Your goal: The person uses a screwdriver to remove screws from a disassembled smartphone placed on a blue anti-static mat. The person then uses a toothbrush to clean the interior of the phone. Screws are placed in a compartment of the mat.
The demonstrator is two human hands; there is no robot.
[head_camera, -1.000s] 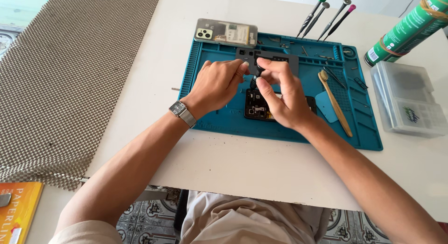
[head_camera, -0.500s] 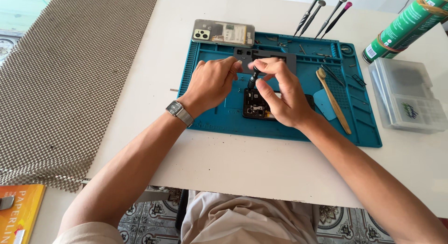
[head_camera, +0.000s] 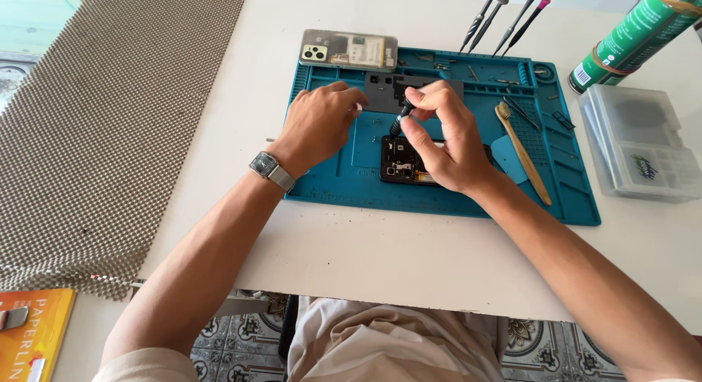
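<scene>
Opened phone (head_camera: 401, 165): dark, back removed, inner parts exposed; lies flat near the middle of a teal repair mat (head_camera: 344, 170) on a white table (head_camera: 365, 258), partly covered by the right hand. Right hand (head_camera: 442, 137): fingers pinched around a small black screwdriver (head_camera: 401, 121), held tilted with its tip down at the phone's upper left corner. Left hand (head_camera: 318, 122): loosely curled, knuckles up, resting on the mat just left of the phone; whether it holds anything cannot be told. Wristwatch (head_camera: 265, 165) on the left wrist. Grey phone back panel (head_camera: 384, 89) lies on the mat above the hands. Second phone with clear case (head_camera: 347, 49) at the mat's top edge. Wooden brush (head_camera: 523, 152) and blue pick (head_camera: 508, 159) right of the phone. Spare screwdrivers (head_camera: 504, 20), green can (head_camera: 632, 35), clear plastic box (head_camera: 640, 141), woven mesh mat (head_camera: 110, 119).
</scene>
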